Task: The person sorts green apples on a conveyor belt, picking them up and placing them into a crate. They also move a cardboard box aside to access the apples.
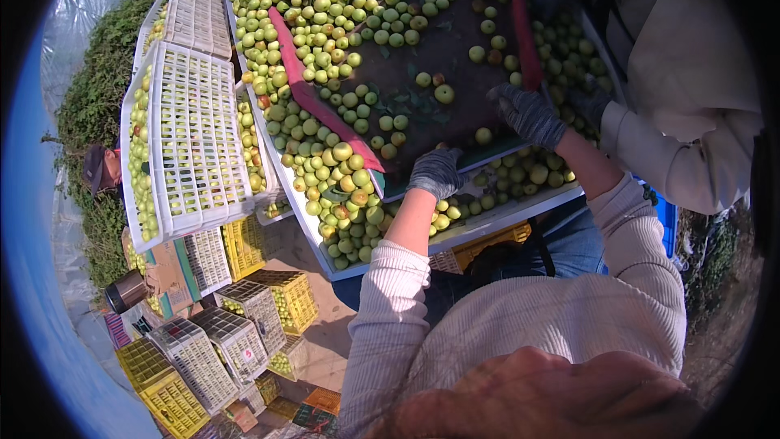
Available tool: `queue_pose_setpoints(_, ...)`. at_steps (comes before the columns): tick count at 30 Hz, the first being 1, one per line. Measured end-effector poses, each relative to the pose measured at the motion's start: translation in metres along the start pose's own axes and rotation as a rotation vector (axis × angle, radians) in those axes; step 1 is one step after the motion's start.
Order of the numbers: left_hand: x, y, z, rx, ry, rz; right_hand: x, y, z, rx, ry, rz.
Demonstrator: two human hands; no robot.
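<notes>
Many round green fruits (341,12), some with reddish-brown patches, cover a dark sloping sheet (431,57) edged with red strips. My left hand (436,172), in a grey knit glove, is at the sheet's near edge. A fruit shows by its fingertips, but the bent fingers are partly hidden. My right hand (528,116), gloved alike, reaches over the sheet beside the right red strip (522,24), its fingers stretched out to the left. A single fruit (483,136) lies between my hands. Loose leaves (410,106) lie farther up the sheet. More fruits fill the white trough (561,197) below the edge.
At the right, another person's gloved hand (587,102) and pale sleeve (658,146) reach into fruits. White crates (199,130) of fruit stand tilted at the left. Yellow crates (288,301) and other white crates (231,341) cover the ground below, near a cardboard box (172,276).
</notes>
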State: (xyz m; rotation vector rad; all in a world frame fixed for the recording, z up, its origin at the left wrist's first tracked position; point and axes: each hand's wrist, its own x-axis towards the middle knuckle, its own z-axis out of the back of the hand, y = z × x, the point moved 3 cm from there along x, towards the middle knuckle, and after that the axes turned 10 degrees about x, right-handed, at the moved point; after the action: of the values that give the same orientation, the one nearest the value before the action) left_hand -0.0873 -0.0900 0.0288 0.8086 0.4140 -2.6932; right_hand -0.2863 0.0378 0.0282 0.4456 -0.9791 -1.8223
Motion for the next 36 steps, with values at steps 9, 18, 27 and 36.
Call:
queue_pose_setpoints(9, 0.004, 0.001, -0.01, -0.016, -0.036, -0.074, -0.231, 0.027, 0.161, -0.68, 0.694, -0.42)
queue_pose_setpoints(18, -0.002, -0.002, 0.0, -0.015, -0.02, -0.022, 0.005, 0.05, 0.011, -0.169, 0.067, -0.094)
queue_pose_setpoints(27, 0.008, 0.007, -0.005, -0.085, 0.054, -0.026, 0.234, -0.047, 0.002, -0.541, -0.096, -0.542)
queue_pose_setpoints(36, 0.01, 0.007, -0.007, -0.084, 0.047, -0.063, 0.198, 0.034, -0.153, -0.41, 0.271, 0.069)
